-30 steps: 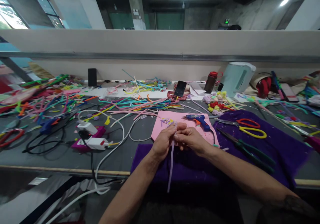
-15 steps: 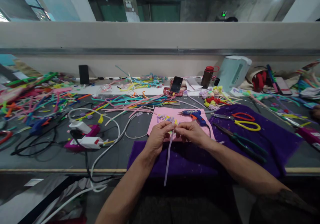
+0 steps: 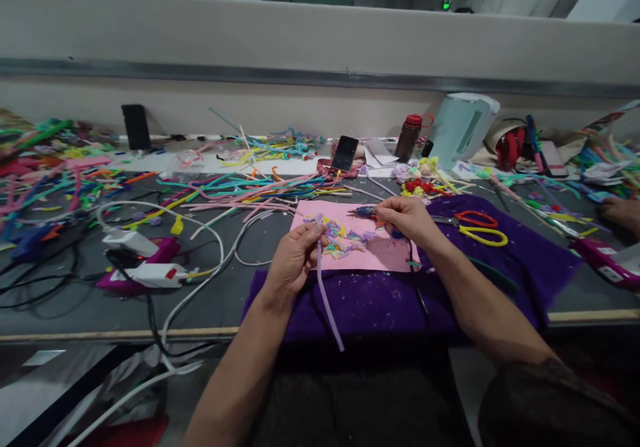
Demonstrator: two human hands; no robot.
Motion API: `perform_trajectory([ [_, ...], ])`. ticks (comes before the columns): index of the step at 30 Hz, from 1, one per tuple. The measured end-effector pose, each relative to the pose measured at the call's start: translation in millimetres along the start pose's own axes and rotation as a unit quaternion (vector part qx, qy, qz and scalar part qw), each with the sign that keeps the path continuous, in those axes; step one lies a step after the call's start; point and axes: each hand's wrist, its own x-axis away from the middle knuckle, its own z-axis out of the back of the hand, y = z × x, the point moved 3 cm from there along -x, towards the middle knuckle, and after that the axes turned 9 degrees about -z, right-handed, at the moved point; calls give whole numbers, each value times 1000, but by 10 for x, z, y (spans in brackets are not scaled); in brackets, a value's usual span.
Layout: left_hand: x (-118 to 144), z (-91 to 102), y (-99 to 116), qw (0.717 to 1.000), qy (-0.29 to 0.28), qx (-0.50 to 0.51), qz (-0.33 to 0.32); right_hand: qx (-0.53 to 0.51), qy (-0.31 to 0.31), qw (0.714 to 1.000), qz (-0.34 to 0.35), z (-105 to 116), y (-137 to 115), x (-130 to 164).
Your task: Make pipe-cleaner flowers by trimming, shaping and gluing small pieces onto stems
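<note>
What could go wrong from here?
The glue gun at the right hand has its tip toward the left hand, which pinches a lilac stem. If that tip is hot, which I can't see, it might burn the left fingers. Any drip could stick to the loose scraps on the pink sheet. The scissors lie near the right wrist and might get knocked.

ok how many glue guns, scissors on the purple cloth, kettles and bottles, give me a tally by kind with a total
Glue guns: 2, one at the right hand, one far left
Scissors on the purple cloth: 1
Kettle: 1
Bottle: 1
Total: 5
</note>
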Motion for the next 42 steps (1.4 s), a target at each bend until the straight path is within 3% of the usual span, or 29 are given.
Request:
perform_trajectory([
  [5,15,-10,10,1000,-12,-15,5,106,13,994,16,143,26,-39],
  [9,23,-23,12,1000,-11,-23,8,247,14,968,47,166,16,-48],
  [13,22,-35,-1,999,-12,-33,10,438,-13,892,110,-20,22,2],
  [17,23,-49,-14,999,-19,-43,6,573,-26,810,122,-175,69,42],
  [21,28,-54,-14,999,-24,-44,7,610,-27,781,133,-218,65,71],
  [25,33,-57,-10,999,-31,-42,8,603,-29,785,135,-244,54,90],
  [31,42,-73,-5,998,-31,-46,9,453,-75,873,162,-252,52,79],
  [33,45,-77,-3,998,-32,-49,8,418,-82,888,170,-254,45,88],
  [37,51,-76,-1,998,-33,-49,5,393,-130,890,191,-362,33,163],
  [42,52,-69,-9,998,-33,-52,7,406,-100,894,161,-400,74,148],
])
